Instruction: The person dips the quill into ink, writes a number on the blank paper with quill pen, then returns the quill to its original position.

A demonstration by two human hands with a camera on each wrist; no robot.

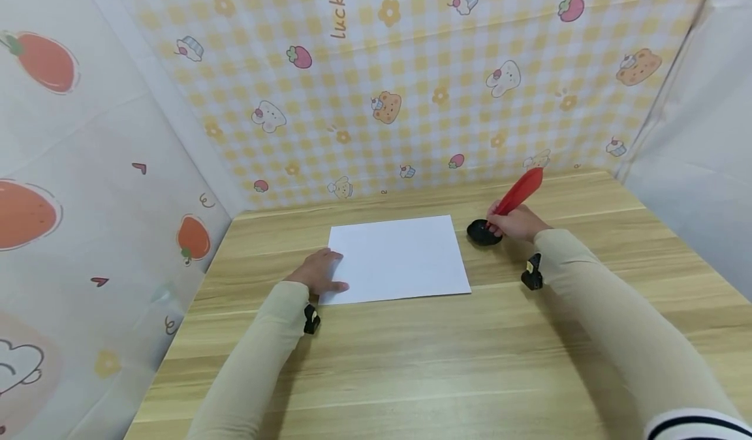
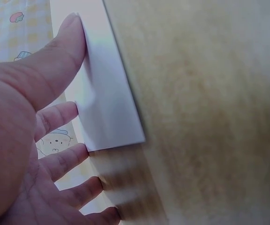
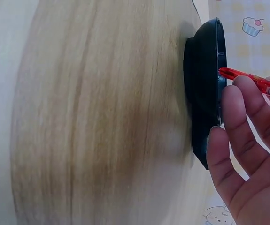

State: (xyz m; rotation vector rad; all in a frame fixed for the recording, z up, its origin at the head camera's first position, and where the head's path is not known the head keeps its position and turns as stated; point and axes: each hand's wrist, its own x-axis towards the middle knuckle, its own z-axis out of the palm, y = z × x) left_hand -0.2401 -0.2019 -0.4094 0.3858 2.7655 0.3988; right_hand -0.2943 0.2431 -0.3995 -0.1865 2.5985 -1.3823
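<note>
Brown word "Luck" ran sideways up the yellow checked backdrop (image 1: 411,68), a second cut-off "L" beside it near the top edge, another partial "Luc" at the upper right corner, small barcode label on the red pen (image 3: 257,82) was too blurred to read

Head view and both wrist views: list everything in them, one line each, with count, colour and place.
sheet of paper: one, white, flat on the table, centre.
feather pen: one, red, tip in the stand, right of the paper.
pen stand: one, black, on the table by the paper's right edge.
table: one, light wood grain.
backdrop: yellow check with cartoon prints, behind; fruit-print sheet at the left.
left hand: one, fingers flat at the paper's near left corner.
right hand: one, gripping the feather pen at the stand.
</note>
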